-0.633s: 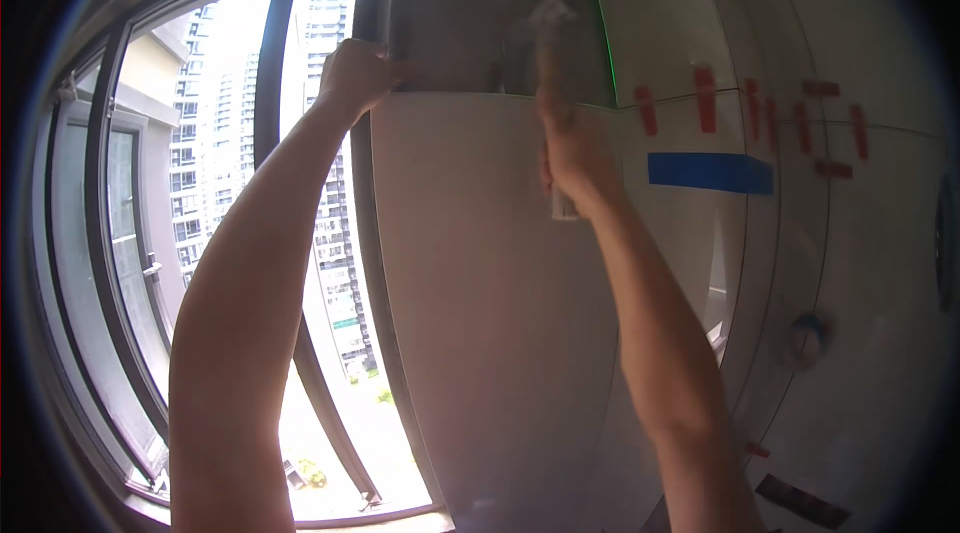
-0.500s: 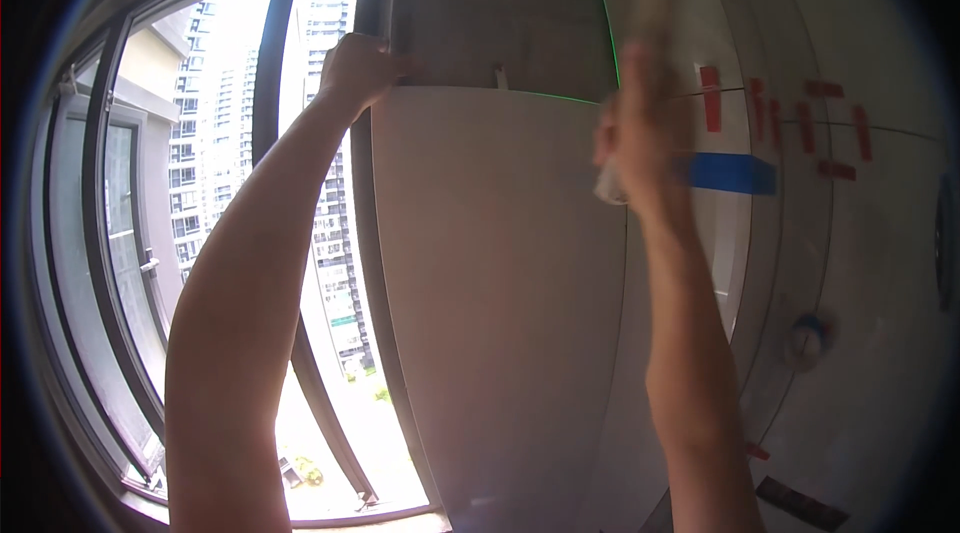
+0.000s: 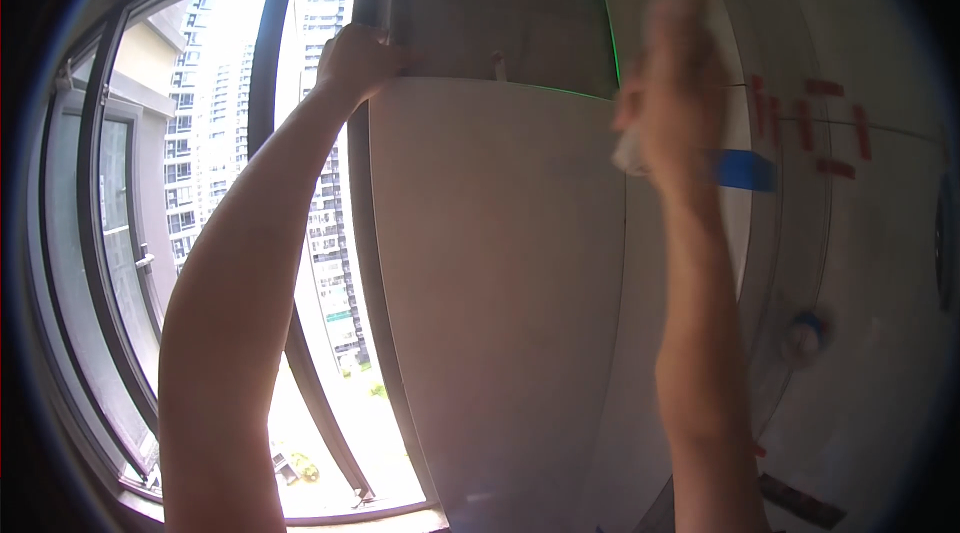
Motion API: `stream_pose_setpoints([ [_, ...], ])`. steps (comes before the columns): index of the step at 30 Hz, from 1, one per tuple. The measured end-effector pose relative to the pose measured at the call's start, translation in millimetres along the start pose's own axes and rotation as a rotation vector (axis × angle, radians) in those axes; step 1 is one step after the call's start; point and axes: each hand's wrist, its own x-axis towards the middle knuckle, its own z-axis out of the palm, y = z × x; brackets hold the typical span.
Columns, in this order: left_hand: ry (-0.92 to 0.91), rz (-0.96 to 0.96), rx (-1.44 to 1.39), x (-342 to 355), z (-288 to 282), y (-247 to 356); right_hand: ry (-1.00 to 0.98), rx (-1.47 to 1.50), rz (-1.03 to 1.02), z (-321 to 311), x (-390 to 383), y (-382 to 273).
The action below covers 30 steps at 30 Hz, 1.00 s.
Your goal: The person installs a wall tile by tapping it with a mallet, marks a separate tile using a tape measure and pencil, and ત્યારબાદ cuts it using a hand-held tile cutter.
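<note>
A large pale wall tile stands upright beside the window. My left hand is at its upper left corner, against the dark window frame. The fingers look bent, partly hidden, and what they grip cannot be made out. My right hand is raised near the tile's upper right corner. It is closed around a pale, mallet-like tool, whose butt sticks out below the fist. The tool's upper end is smeared by motion at the top. A thin green line of light runs along the tile's top edge.
Dark bare wall lies above the tile, with a small pale stub on its top edge. A blue strip, several red clips and a round blue-and-white piece are on the right wall. Open window panes stand left.
My right hand and the tool have moved up and slightly right, now covering a red clip that showed before. The left hand stays at the tile's corner. The view has shifted slightly.
</note>
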Motion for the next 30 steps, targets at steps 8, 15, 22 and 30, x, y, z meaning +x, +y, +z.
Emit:
stream_pose_setpoints([
  [8, 0.068, -0.007, -0.007, 8.8, 14.6, 2.9, 0.301, -0.83, -0.657, 68.4, -17.8, 115.8],
  [15, 0.084, 0.013, -0.003, 13.2, 11.4, -14.1, -0.007, 0.017, -0.045, -22.6, 26.0, -8.8],
  [22, 0.038, -0.009, 0.032, 6.2, 10.4, 7.0, -0.012, -0.383, -0.126, 65.0, -14.2, 101.9],
  [30, 0.053, -0.008, 0.097, 10.3, 5.5, -12.4, 0.113, 0.114, -0.092, -20.9, 17.4, -1.4],
])
